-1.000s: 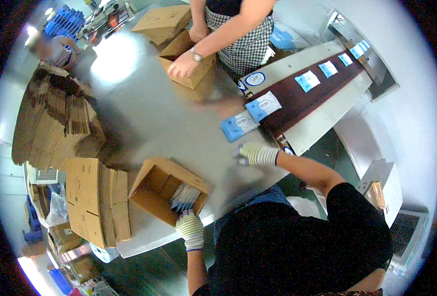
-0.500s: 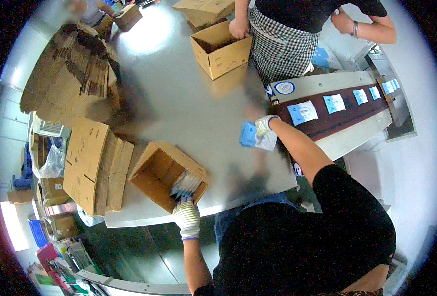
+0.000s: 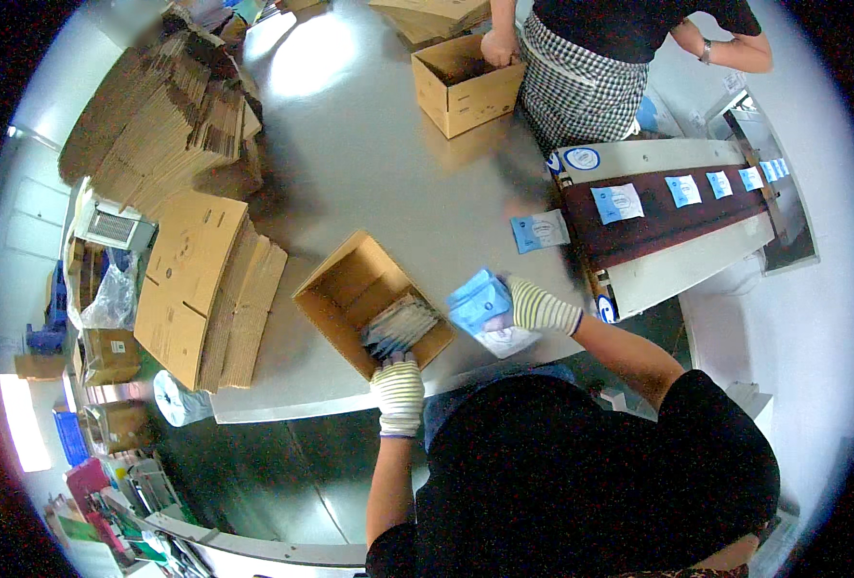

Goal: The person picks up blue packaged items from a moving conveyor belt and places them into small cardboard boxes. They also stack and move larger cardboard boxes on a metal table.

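Observation:
My right hand, in a white-and-green striped glove, grips flat blue-and-white packets. At least two overlap, held low over the table just right of an open cardboard box. Inside that box, a row of similar packets stands toward its near right side. My left hand, gloved likewise, has its fingers hooked over the box's near edge, with the fingertips partly hidden among the packets. Beyond my right hand, a single packet lies at the conveyor's end, on the table.
A conveyor at right carries several spaced packets. Flattened cartons lean at left, with a taller carton stack behind. Across the metal table, a co-worker in a checked apron has a hand in another open box.
My right hand has drawn back from the conveyor's end toward the box with the packets. Another packet now lies at the belt's end. The view has shifted slightly.

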Tool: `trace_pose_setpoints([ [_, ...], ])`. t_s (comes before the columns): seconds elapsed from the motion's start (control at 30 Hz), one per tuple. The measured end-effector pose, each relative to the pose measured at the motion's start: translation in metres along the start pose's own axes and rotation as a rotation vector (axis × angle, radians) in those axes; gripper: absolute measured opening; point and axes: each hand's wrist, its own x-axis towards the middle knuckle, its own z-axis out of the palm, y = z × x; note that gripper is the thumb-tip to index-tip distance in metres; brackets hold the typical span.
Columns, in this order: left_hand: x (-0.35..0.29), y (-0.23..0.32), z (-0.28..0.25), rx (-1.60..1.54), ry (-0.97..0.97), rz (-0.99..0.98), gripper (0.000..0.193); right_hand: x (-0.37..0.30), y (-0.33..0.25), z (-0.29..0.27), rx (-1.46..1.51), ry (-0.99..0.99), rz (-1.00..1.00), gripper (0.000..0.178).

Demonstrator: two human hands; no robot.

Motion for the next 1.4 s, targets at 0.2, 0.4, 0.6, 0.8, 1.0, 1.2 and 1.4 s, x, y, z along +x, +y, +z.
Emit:
trace_pose_setpoints([
  [0.2, -0.012, 0.007, 0.032, 0.147, 0.103, 0.061, 0.013, 0.023, -0.174, 0.005, -0.201, -0.046, -0.310, 0.061],
  [0.4, -0.027, 0.028, 0.032, 0.069, 0.149, 0.152, 0.016, 0.109, -0.121, 0.111, -1.036, 0.081, -0.406, 0.037],
  [0.6, -0.030, 0.032, 0.022, -0.007, 0.010, 0.064, 0.016, 0.072, -0.103, 0.115, -0.862, -0.173, -0.389, 0.076],
  [0.8, -0.020, 0.018, 0.063, -0.364, 0.317, -0.020, 0.016, 0.011, -0.092, 0.078, -0.560, -0.138, -0.742, 0.056],
  [1.0, -0.005, 0.020, 0.012, -0.080, 0.216, 0.089, 0.019, -0.047, -0.039, 0.009, -0.309, -0.069, -0.576, 0.040],
  [1.2, -0.002, 0.022, 0.011, -0.021, 0.220, 0.068, 0.022, -0.066, 0.024, -0.050, -0.392, -0.019, -0.419, 0.042],
  [1.4, -0.005, 0.020, 0.020, -0.030, 0.177, 0.030, 0.022, -0.057, 0.079, -0.086, -0.530, -0.099, -0.156, 0.041],
])
